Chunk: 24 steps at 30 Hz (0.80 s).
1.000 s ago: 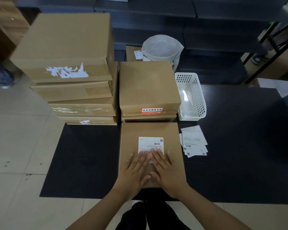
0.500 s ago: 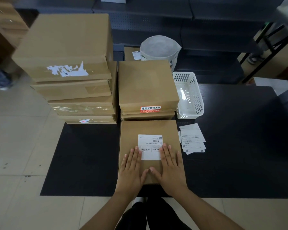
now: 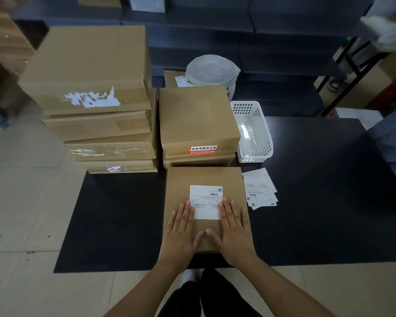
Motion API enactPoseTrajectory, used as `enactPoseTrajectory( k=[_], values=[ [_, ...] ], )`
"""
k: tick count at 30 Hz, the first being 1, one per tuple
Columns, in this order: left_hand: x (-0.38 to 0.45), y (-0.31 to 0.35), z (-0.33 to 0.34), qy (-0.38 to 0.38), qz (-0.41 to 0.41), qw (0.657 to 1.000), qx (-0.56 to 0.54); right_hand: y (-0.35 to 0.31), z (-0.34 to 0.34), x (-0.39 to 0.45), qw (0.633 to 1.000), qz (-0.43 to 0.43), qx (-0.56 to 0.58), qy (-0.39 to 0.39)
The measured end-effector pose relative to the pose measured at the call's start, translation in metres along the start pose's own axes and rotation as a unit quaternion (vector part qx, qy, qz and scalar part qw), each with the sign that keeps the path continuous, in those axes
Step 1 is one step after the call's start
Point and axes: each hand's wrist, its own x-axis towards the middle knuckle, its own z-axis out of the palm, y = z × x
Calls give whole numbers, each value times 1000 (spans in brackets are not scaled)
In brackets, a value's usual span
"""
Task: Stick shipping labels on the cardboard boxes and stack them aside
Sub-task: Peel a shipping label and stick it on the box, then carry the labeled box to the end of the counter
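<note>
Lying flat at the near edge of the black desk [image 3: 329,202], the cardboard box [image 3: 204,177] has both hands pressed on its lid. The left hand [image 3: 181,232] and right hand [image 3: 234,229] rest palm down, fingers straight and slightly spread, gripping nothing; the thumbs nearly meet in the middle.

The white shipping label [image 3: 206,201] sits between the two sets of fingers, its side edges just under the inner fingertips, its top edge beyond them.

Directly past the fingertips, a short stack of boxes [image 3: 198,120] stands close against the box's far edge. Beyond and left of the left fingers rises a taller stack [image 3: 94,94].

Right of the right fingers, loose labels [image 3: 260,188] lie just beside the box, with a white basket [image 3: 254,131] beyond them. Further right the desk is bare dark surface; left of the left fingers there is dark surface up to the desk's edge.
</note>
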Motion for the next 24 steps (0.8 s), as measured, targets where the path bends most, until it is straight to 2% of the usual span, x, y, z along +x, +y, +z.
enactPoseTrajectory(
  k=[4, 8, 10, 12, 14, 16, 19, 21, 24],
  values=[
    [1, -3, 0, -5, 11, 1000, -21, 0, -2, 3, 1000, 9, 6, -13],
    [5, -10, -11, 18, 36, 998, -44, 3, -16, 2, 999, -37, 36, -16],
    [10, -7, -21, 50, 45, 996, -58, 10, -25, -3, 997, -31, 66, -9],
    [18, -1, -30, 30, 31, 997, -60, 20, -32, -5, 997, -3, 80, 8],
    [27, 7, -36, 61, -22, 996, -68, 31, -39, -7, 993, 43, 105, 26],
    [35, 13, -37, 80, -138, 984, -75, 42, -39, -6, 984, 92, 148, 47],
    [40, 15, -43, 64, -341, 924, -162, 49, -37, -2, 946, 142, 291, 5],
    [41, 12, -41, 46, -384, 889, -246, 49, -33, 2, 912, 143, 383, -32],
    [35, 20, -38, 55, -400, 861, -310, 51, -30, 3, 890, 149, 428, -43]
  ],
)
